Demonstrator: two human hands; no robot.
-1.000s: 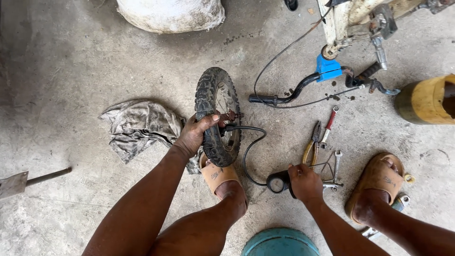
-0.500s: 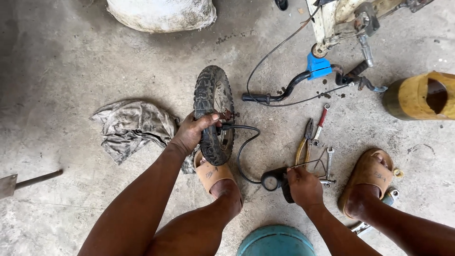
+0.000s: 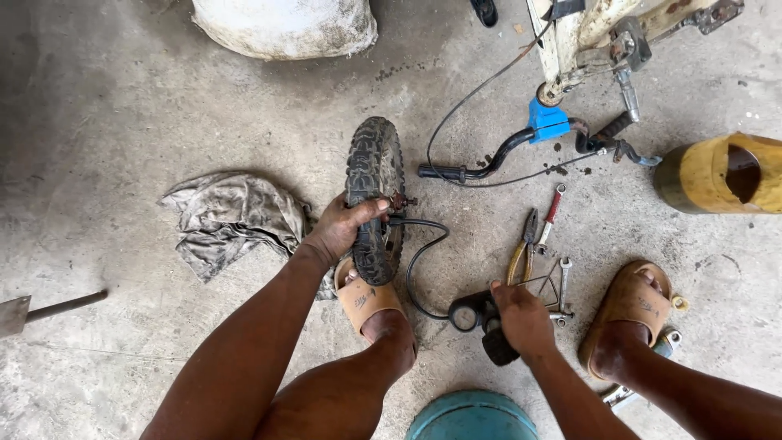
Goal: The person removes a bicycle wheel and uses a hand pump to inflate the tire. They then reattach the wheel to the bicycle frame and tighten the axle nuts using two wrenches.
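A small black knobby wheel (image 3: pixel 373 171) stands upright on the concrete floor in the head view. My left hand (image 3: pixel 342 228) grips its tyre near the axle and holds it steady against my left sandal (image 3: pixel 366 300). A black hose (image 3: pixel 417 265) runs from the wheel's hub to a black hand pump (image 3: pixel 481 319). My right hand (image 3: pixel 521 316) is closed on the pump's handle, low to the floor.
Pliers (image 3: pixel 521 251), a red-handled wrench (image 3: pixel 551 213) and a small spanner (image 3: pixel 564 281) lie right of the pump. A small bike's frame and black handlebar (image 3: pixel 481 167) lie beyond. A dirty rag (image 3: pixel 232 216), a yellow container (image 3: pixel 721 173), a white sack (image 3: pixel 285 24) and a teal round object (image 3: pixel 472 417) surround me.
My right hand shifted slightly on the pump handle beside the tools. My left hand stayed on the wheel. The view drifted a little.
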